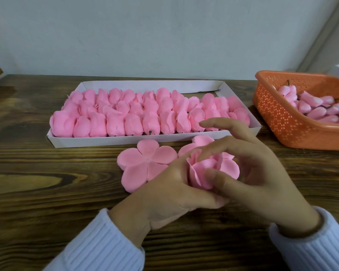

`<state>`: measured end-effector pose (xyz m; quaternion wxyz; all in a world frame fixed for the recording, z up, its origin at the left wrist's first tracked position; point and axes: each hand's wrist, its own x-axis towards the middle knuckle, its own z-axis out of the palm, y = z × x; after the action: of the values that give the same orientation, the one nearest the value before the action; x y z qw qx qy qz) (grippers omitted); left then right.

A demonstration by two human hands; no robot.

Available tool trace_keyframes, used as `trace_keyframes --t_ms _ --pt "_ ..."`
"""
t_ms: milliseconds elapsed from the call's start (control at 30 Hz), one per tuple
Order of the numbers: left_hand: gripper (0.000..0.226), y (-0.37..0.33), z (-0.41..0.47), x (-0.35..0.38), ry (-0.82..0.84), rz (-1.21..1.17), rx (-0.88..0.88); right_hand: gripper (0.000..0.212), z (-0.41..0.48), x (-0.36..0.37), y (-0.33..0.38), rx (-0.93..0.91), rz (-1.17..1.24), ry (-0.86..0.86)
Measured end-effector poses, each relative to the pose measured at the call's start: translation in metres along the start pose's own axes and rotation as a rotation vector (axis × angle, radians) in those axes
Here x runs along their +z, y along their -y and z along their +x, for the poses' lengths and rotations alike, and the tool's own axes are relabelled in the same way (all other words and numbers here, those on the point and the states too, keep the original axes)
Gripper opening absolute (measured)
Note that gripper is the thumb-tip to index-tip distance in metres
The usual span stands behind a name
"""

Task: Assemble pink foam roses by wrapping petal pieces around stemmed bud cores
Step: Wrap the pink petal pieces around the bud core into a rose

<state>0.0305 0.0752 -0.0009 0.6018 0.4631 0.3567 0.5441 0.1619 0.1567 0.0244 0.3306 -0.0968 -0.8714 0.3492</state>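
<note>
Down at the near edge of the table [47, 182], seen from the head camera, both hands are on one rose [202, 173], held just above the wood at centre. Left hand [168, 194] comes in from below, fingers curled under and around the base of the bloom, cupping it. Right hand [262, 184] is over the top: thumb pressed on a front petal, forefinger bent down onto the upper petals, so it pinches the rose between the two, while the other fingers fan out loose above it. Petals stand up around the middle, partly folded; the stem is hidden.

Just left of the hands, a flat five-lobed petal piece [143, 163] lies on the wood, its lower right edge tucked behind the left hand. A second petal piece [202, 141] lies behind the rose, mostly covered by the right hand.

Further back, a white tray [98, 141] sits packed with rows of finished roses [133, 124]. Off to the right, an orange basket [282, 118] holds a heap of pink buds [311, 102], a few dark stems poking out. White ribbed sleeves [98, 247] cover both wrists.
</note>
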Motion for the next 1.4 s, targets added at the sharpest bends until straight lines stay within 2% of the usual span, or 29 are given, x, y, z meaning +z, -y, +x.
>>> trace_keyframes --t_ms 100,200,300,367,433,500,733,867,1033,1233,1400 --pt "0.062 -0.0011 -0.0006 -0.0008 0.048 -0.102 -0.022 0.018 0.0001 0.0005 0.0000 0.004 -0.019 0.001" --pt "0.069 -0.0007 -0.0012 -0.0037 0.015 -0.313 -0.078 0.015 -0.0007 0.0004 -0.0016 0.035 0.002 0.000" --pt "0.062 -0.0005 -0.0012 -0.0048 0.035 -0.454 -0.085 0.012 -0.0009 -0.0007 -0.0013 0.062 0.024 0.005" --pt "0.065 -0.0017 -0.0004 -0.0062 0.033 -0.518 -0.116 0.009 -0.0007 -0.0019 -0.0007 0.076 0.056 0.008" --pt "0.067 -0.0030 -0.0001 -0.0075 0.048 -0.572 -0.141 0.008 -0.0006 -0.0028 -0.0001 0.092 0.128 0.007" --pt "0.060 -0.0044 -0.0005 -0.0072 0.069 -0.606 -0.134 0.008 -0.0006 -0.0029 0.0008 0.104 0.212 0.008" --pt "0.030 -0.0038 0.0004 -0.0084 0.063 -0.627 -0.145 0.017 -0.0006 -0.0020 -0.0015 0.086 0.423 0.032" --pt "0.028 -0.0032 0.0006 -0.0079 0.036 -0.627 -0.148 0.020 -0.0001 -0.0024 -0.0061 0.030 0.460 0.073" --pt "0.032 -0.0050 0.0002 -0.0056 -0.008 -0.596 -0.149 0.014 0.0006 -0.0053 -0.0082 0.001 0.458 0.095" --pt "0.032 -0.0046 0.0003 -0.0065 -0.028 -0.582 -0.148 0.016 -0.0009 -0.0075 -0.0054 0.039 0.539 0.080" --pt "0.040 -0.0026 0.0001 -0.0077 -0.022 -0.562 -0.151 0.013 -0.0003 -0.0047 -0.0055 0.070 0.398 0.023"
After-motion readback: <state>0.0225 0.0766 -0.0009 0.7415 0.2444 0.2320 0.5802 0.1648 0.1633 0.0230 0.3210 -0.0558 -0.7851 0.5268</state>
